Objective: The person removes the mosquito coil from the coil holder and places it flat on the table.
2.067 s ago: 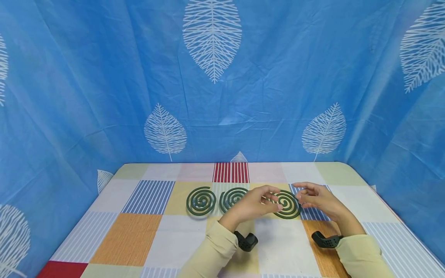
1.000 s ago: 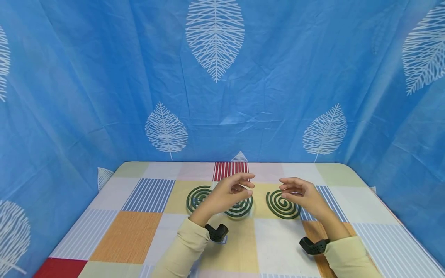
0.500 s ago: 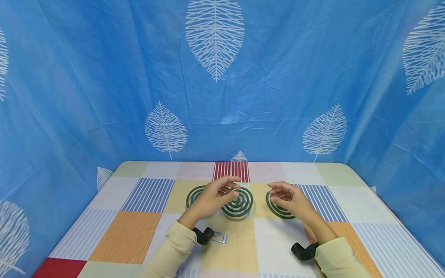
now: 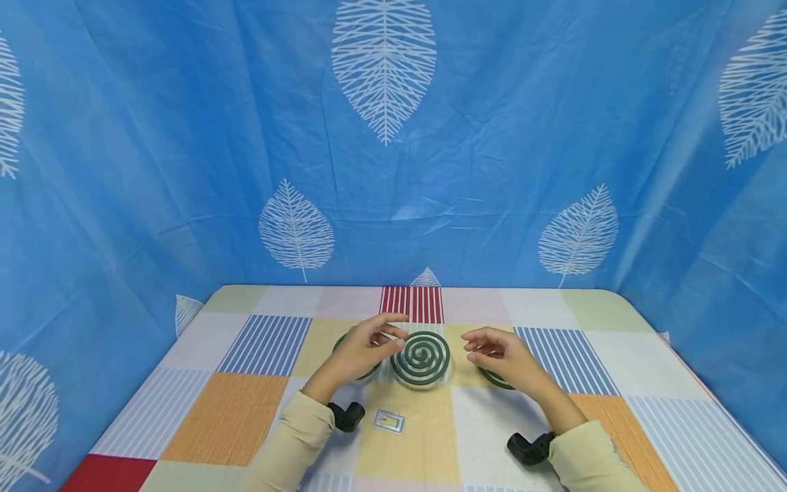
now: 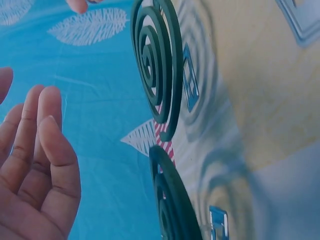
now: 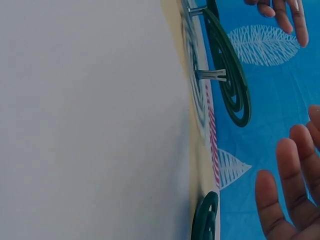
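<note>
My left sleeve (image 4: 294,437), pale yellow, ends at a black wrist camera (image 4: 348,417), and beyond it my left hand (image 4: 363,348) hangs above the patchwork cloth (image 4: 221,420), fingers loosely bent, thumb apart from the fingertips, gripping nothing. Mostly covered by that hand from my head's view is the left coil (image 5: 180,195), green and raised off the cloth over a metal stand (image 5: 218,210); from the left wrist I see my fingers well clear of it. To the right of my left wrist a flat stand (image 4: 389,421) lies on the cloth, nearer to me than the coils. The middle coil (image 4: 421,357) comes next, between my two hands, raised over an upright stand (image 6: 212,75). My left thumb tip overlaps its left rim from my head's view, yet my fingers are apart from it. Just beside its right rim are the fingertips of my right hand (image 4: 501,354), bent toward it, thumb and fingers a little apart and holding nothing. Below that hand only the front edge of the right coil (image 6: 201,215) shows; from the right wrist it sits low, close to the cloth.
</note>
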The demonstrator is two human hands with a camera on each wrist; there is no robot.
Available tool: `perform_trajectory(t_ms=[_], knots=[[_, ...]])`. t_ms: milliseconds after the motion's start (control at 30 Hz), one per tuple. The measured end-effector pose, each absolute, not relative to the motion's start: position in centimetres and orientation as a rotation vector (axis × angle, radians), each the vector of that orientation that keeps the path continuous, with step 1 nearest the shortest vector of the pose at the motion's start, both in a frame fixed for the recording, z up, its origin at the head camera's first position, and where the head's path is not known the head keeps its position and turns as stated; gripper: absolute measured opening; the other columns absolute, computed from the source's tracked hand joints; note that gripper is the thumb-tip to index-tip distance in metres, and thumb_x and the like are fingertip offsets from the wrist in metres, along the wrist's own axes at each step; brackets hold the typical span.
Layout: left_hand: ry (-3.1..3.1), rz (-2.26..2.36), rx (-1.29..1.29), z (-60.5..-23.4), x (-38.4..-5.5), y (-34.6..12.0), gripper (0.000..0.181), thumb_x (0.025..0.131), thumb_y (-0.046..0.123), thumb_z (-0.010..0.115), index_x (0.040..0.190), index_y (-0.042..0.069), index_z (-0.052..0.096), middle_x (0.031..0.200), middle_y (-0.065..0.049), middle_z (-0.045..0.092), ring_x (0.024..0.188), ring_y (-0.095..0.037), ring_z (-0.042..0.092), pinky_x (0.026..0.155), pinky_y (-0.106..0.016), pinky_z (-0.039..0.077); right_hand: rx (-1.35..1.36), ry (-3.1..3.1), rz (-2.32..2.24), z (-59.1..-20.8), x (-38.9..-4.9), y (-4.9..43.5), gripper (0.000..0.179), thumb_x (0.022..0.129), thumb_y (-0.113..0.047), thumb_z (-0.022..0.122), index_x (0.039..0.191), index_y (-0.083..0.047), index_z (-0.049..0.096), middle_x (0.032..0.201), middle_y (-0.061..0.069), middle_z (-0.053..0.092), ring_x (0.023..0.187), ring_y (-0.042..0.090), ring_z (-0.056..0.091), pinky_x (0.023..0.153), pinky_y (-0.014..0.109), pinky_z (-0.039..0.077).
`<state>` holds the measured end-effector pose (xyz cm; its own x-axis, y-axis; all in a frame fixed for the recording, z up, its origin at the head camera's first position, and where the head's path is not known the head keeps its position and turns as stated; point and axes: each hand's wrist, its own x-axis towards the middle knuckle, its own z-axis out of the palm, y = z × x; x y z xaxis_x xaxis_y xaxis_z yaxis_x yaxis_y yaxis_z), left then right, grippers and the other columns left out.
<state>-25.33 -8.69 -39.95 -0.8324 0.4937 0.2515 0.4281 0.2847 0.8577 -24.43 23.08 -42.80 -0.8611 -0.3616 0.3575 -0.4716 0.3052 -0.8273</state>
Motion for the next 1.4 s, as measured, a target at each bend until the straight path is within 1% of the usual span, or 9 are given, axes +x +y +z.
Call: perform_trajectory(t_ms=[133,367,567,667,833,1067,1200,1267,1400], knots=[[2.488,1.610,0.860,-40.1,-25.5,-9.2,0.044,0.108,0.011,0.066,0.149,-0.003,0.059,0.124,-0.022,0.074,0.099,-0.020,0.070,0.084,-0.033,0.056,0.751,-2.500,1.643,-42.6,-24.7,22.4,0.029,0.098,0.005,0.072,0.123,0.018,0.068,0.106,0.030,0.073,0.088,0.006,0.068,0.078,0.025,0.057],[2.490,1.598,0.789,-40.2,-25.8,-9.7,0.046,0.108,0.012,0.067,0.150,-0.004,0.058,0.122,-0.020,0.075,0.100,-0.025,0.073,0.087,-0.036,0.057,0.696,-2.563,1.651,-42.4,-25.1,21.5,0.030,0.097,0.002,0.074,0.123,0.016,0.069,0.105,0.024,0.075,0.086,0.013,0.068,0.075,0.026,0.056],[2.487,1.583,0.754,-40.5,-26.0,-9.8,0.044,0.107,0.010,0.068,0.148,-0.005,0.060,0.117,-0.017,0.076,0.096,-0.022,0.071,0.083,-0.036,0.056,0.650,-2.619,1.778,-42.3,-25.5,20.9,0.033,0.097,0.005,0.072,0.126,0.019,0.065,0.108,0.027,0.072,0.085,0.021,0.068,0.070,0.030,0.060],[2.475,1.583,0.742,-40.7,-26.2,-9.9,0.044,0.107,0.009,0.068,0.148,-0.005,0.060,0.115,-0.017,0.076,0.091,-0.024,0.069,0.078,-0.034,0.055,0.611,-2.629,1.844,-42.3,-25.7,20.7,0.034,0.096,0.006,0.072,0.127,0.020,0.064,0.109,0.026,0.070,0.083,0.020,0.067,0.069,0.031,0.061],[2.460,1.582,0.734,-40.8,-26.3,-10.2,0.043,0.106,0.006,0.067,0.147,-0.006,0.060,0.113,-0.019,0.076,0.080,-0.027,0.065,0.070,-0.032,0.053,0.551,-2.647,1.897,-42.3,-25.9,20.3,0.036,0.096,0.005,0.072,0.127,0.020,0.063,0.107,0.019,0.071,0.082,0.016,0.064,0.069,0.029,0.059],[2.464,1.555,0.727,-40.8,-26.2,-10.4,0.045,0.107,0.007,0.067,0.149,-0.006,0.059,0.115,-0.022,0.076,0.090,-0.032,0.072,0.071,-0.033,0.056,0.466,-2.726,1.938,-42.2,-26.2,20.1,0.038,0.096,0.004,0.074,0.130,0.018,0.064,0.103,0.011,0.069,0.078,0.013,0.063,0.069,0.028,0.057],[2.466,1.538,0.704,-40.8,-26.2,-10.4,0.046,0.106,0.007,0.067,0.150,-0.006,0.057,0.113,-0.021,0.076,0.083,-0.025,0.069,0.068,-0.033,0.054,0.456,-2.751,1.952,-42.4,-26.3,20.1,0.037,0.096,0.007,0.072,0.130,0.018,0.063,0.100,0.013,0.070,0.075,0.014,0.065,0.064,0.027,0.056],[2.468,1.525,0.687,-40.8,-26.2,-10.5,0.047,0.106,0.006,0.066,0.150,-0.008,0.056,0.112,-0.021,0.075,0.077,-0.021,0.064,0.066,-0.032,0.051,0.467,-2.764,1.942,-42.4,-26.3,20.1,0.037,0.096,0.008,0.071,0.130,0.019,0.063,0.099,0.013,0.071,0.074,0.015,0.067,0.062,0.027,0.056],[2.508,1.484,0.647,-40.7,-26.1,-10.5,0.048,0.106,0.006,0.066,0.150,-0.009,0.056,0.110,-0.022,0.076,0.071,-0.016,0.059,0.061,-0.030,0.045,0.482,-2.787,1.919,-42.6,-26.4,20.1,0.036,0.097,0.008,0.070,0.130,0.019,0.062,0.097,0.013,0.071,0.076,0.015,0.070,0.060,0.028,0.054]])
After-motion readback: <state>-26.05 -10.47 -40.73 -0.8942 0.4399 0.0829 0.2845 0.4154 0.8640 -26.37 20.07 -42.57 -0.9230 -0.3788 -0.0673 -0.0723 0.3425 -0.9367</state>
